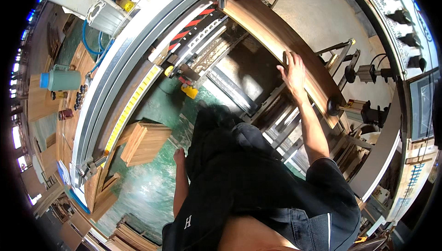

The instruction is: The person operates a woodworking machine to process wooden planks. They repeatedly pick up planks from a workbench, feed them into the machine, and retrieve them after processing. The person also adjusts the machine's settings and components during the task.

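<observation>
I see a long wooden plank [276,34], dark brown with a paler edge. It lies flat on the metal frame of the machine [258,99] and runs slantwise across it, from the far end near the machine's clamp down to the near right end by a black knob. My right hand [293,72] lies spread flat on its upper face, about midway along, fingers over the left edge.

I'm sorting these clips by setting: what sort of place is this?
Most likely a woodworking shop or factory. The right hand rests on a long wooden board lying on a metal machine with an aluminium rail, and cut wood panels are stacked on the green floor.
</observation>
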Demonstrator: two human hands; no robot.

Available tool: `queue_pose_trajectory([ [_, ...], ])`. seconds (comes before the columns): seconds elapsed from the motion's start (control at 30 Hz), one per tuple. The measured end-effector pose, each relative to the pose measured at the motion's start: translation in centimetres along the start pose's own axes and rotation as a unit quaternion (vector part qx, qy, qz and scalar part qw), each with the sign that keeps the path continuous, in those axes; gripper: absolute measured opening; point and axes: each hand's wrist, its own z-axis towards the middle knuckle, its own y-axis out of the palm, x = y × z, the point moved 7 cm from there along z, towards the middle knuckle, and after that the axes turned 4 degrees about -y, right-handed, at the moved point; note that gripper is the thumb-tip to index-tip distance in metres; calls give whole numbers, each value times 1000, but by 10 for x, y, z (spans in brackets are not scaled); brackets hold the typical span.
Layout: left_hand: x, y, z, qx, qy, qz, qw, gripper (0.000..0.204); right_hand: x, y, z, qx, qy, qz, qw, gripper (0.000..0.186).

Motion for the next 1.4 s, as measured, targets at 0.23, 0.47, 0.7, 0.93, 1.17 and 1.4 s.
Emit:
queue_pose_trajectory([
  [0.23,-24,20,-23,-8,29,142,989,34,30,32,7,-103,-17,-130,986,72],
  [0.47,-13,-2,-69,122,-164,-59,977,31,11,31,-4,-81,-91,-159,980,53],
  [0.7,-23,9,-114,169,-154,-51,972,32,42,53,-18,-55,-116,-248,960,52],
  [0.93,-72,54,-212,322,-351,-386,790,36,20,43,-6,-36,-176,-329,927,49],
  [1.17,-128,85,-282,342,-417,-332,774,34,-147,54,-20,-2,-311,-101,945,43],
  [1.4,-145,111,-368,348,-454,-498,652,30,-274,44,-84,0,-479,94,873,36],
])
